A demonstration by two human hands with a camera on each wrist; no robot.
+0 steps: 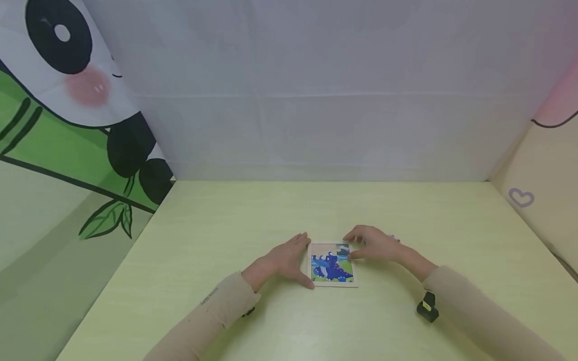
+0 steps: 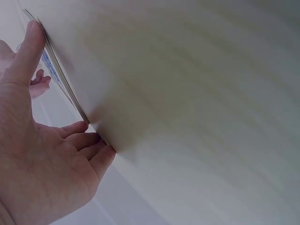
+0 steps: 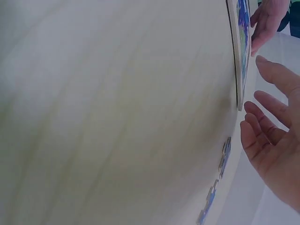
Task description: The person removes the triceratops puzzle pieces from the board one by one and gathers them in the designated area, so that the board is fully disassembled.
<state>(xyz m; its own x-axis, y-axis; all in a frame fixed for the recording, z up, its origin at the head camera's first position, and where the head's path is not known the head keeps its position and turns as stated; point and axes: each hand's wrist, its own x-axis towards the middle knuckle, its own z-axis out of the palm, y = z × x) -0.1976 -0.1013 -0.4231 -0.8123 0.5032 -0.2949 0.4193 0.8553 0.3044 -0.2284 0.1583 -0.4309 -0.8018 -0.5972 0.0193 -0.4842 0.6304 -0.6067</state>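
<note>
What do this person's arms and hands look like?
The left sleeve and right sleeve are long and beige; the left has a dark marking too small to read. The left hand and right hand are bare. A blocky black device with a yellowish patch shows by the right sleeve's end, part of a dark piece by the left's.

A pale yellow tabletop [image 1: 271,210] widens toward me in the head view and meets, at its far edge, a plain grey-white back wall [image 1: 316,65], where I observe faint creases [image 1: 316,95]. The left wall [image 1: 27,210] bears a cartoon face [image 1: 56,90] with a pink cheek [image 1: 88,86], a green band [image 1: 67,145] and painted leaves [image 1: 106,220]. On the cream right wall [image 1: 542,165] I note a pink patch [image 1: 564,95] and a purple heart outline [image 1: 511,195]. Soft light leaves a sheen [image 1: 325,326] on the near surface.
</note>
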